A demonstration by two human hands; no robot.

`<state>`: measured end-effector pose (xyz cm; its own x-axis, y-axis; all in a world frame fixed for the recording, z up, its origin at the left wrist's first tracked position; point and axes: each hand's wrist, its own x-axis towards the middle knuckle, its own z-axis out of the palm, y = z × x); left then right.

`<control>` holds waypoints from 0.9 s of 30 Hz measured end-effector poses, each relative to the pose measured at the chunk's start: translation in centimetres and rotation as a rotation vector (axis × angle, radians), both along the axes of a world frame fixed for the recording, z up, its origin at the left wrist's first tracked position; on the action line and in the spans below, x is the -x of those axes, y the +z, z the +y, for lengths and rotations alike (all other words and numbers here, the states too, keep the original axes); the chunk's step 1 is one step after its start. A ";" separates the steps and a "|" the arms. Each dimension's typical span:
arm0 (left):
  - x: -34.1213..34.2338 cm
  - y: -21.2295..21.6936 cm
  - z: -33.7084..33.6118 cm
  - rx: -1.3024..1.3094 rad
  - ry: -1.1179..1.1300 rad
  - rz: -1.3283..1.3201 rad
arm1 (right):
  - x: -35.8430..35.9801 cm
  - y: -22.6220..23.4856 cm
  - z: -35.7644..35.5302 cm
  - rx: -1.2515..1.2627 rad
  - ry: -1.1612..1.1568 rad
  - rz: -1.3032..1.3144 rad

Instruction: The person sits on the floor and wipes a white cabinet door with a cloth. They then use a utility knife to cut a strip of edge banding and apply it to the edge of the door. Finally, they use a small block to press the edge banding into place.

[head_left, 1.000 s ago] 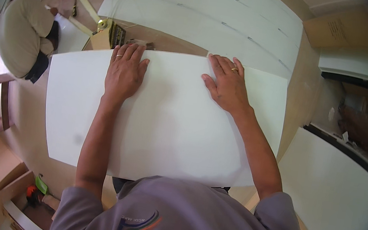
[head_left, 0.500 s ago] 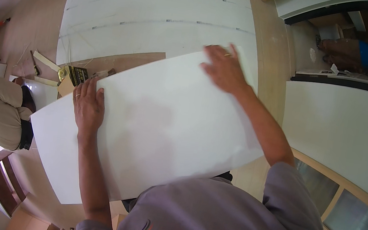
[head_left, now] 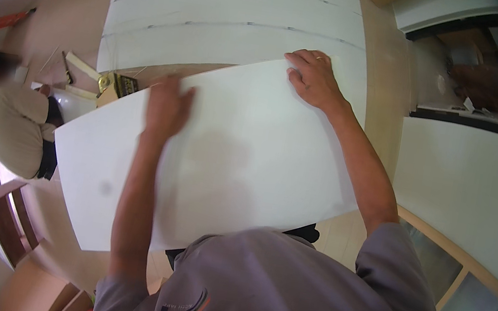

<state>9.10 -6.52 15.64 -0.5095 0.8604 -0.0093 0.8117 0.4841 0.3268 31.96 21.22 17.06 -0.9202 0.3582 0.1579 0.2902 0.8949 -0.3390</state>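
Note:
A large white rectangular panel (head_left: 228, 165) lies tilted in front of me, its left end lower. My left hand (head_left: 167, 105) lies flat on its upper middle, blurred by motion. At the panel's far right corner, my right hand (head_left: 313, 78) presses down with fingers spread along the edge; a ring shows on one finger. Neither hand wraps around anything. My grey-shirted torso hides the panel's near edge.
Several more white panels (head_left: 231, 22) lie side by side on the floor beyond. A person in a beige top (head_left: 13, 124) crouches at the left beside a small yellow and black box (head_left: 116, 83). A white wall panel (head_left: 459, 182) stands at the right.
My left hand has slid rightward along the panel toward its middle. The view has swung, so the panel's tilt looks different. My right hand stays at the far right corner.

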 end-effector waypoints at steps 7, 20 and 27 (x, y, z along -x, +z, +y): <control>-8.8 1.8 13.1 -0.009 -0.184 -0.089 | 3.0 -0.1 -1.6 0.132 0.008 0.033; -0.8 1.9 -0.5 -0.152 -0.051 -0.066 | 3.7 -0.6 -4.2 -0.025 0.000 -0.010; 2.2 2.6 -6.4 -0.150 0.079 -0.106 | 4.6 0.2 -4.9 -0.016 0.024 -0.047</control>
<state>6.88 -12.97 18.25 -0.5781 0.8138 0.0587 0.7306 0.4844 0.4812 27.34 16.31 17.25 -0.9349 0.3339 0.1200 0.2839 0.9069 -0.3114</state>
